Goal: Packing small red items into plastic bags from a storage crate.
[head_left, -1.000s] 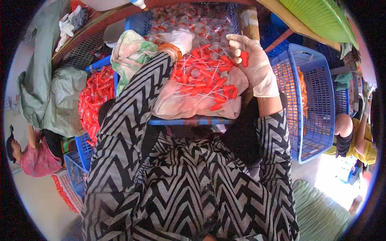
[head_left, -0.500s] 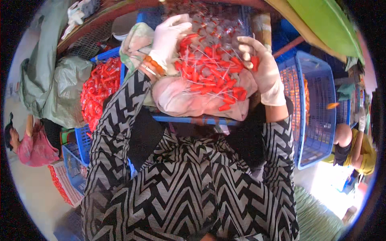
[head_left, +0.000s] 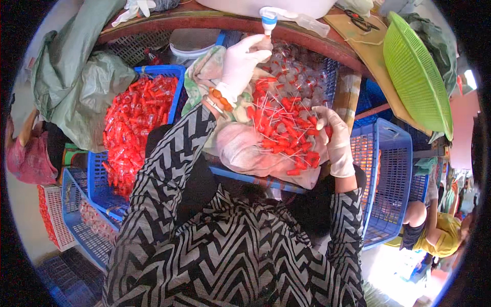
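Observation:
My left hand (head_left: 244,64), in a white glove, is raised at the far side of the pile. Its thumb and fingers pinch together just under a white and blue nozzle (head_left: 269,21); what they hold is mostly hidden. My right hand (head_left: 336,146), also gloved, is at the pile's right edge, its fingers curled round a red dropper cap (head_left: 328,132). Between the hands, loose red dropper caps (head_left: 281,123) with thin pale stems lie heaped on a pinkish cloth (head_left: 238,146). Beyond them are several small clear bottles (head_left: 294,69).
At left, a blue basket (head_left: 180,84) is full of red-capped bottles (head_left: 135,123). A blue crate (head_left: 391,174) stands at right. A wooden table edge (head_left: 204,16) curves across the back, with a green basket (head_left: 417,77) and scissors (head_left: 360,19). Other people sit at both sides.
My left hand has risen toward the nozzle, which now shows. My right hand stays by the dropper caps, its fingers more curled. The whole view has shifted, showing more of the table.

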Action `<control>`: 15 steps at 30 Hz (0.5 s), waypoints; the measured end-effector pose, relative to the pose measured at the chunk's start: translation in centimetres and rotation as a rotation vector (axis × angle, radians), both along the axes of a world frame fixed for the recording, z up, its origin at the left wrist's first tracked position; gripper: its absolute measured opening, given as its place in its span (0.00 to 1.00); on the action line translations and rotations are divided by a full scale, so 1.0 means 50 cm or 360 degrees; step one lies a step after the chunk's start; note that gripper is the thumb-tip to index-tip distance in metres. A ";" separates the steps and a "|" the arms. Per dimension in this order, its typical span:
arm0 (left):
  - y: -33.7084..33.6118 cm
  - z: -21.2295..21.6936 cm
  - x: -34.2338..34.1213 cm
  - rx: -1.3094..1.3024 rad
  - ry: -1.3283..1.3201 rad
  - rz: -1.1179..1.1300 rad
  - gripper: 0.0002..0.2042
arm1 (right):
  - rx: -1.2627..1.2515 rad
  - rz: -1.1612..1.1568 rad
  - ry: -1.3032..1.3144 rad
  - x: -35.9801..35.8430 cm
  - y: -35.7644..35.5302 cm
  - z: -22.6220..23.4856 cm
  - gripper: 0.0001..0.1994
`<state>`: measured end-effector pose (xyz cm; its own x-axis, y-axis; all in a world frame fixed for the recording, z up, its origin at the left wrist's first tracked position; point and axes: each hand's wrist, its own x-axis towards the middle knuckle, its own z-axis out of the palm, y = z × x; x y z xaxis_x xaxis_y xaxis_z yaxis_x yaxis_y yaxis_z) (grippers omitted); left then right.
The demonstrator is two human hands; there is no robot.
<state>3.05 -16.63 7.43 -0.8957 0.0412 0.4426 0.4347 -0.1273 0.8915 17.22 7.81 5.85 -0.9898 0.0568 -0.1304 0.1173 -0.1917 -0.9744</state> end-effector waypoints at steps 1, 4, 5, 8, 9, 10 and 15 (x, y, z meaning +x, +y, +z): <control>0.006 -0.001 -0.002 0.0015 -0.0003 -0.0009 0.18 | 0.0028 -0.0028 -0.0042 0.001 -0.001 -0.001 0.18; 0.008 0.005 0.001 -0.0129 -0.0052 0.0015 0.18 | 0.0027 -0.0030 -0.0122 -0.004 -0.023 0.011 0.18; 0.005 0.009 0.003 -0.0201 -0.0026 0.0070 0.18 | 0.0095 -0.0010 -0.0117 -0.006 -0.034 0.023 0.18; 0.008 0.018 0.005 -0.0232 -0.0029 0.0099 0.19 | 0.0169 0.0055 -0.0039 -0.025 -0.059 0.056 0.19; 0.013 0.021 0.004 -0.0079 -0.0056 0.0022 0.18 | 0.0240 0.0010 0.0078 -0.041 -0.066 0.077 0.19; 0.014 0.023 0.007 0.0064 -0.0083 -0.0036 0.18 | 0.0302 -0.0017 0.0197 -0.060 -0.077 0.102 0.20; 0.007 0.020 -0.002 -0.0108 -0.0108 0.0081 0.16 | 0.0102 -0.0118 0.0442 -0.157 -0.141 0.232 0.23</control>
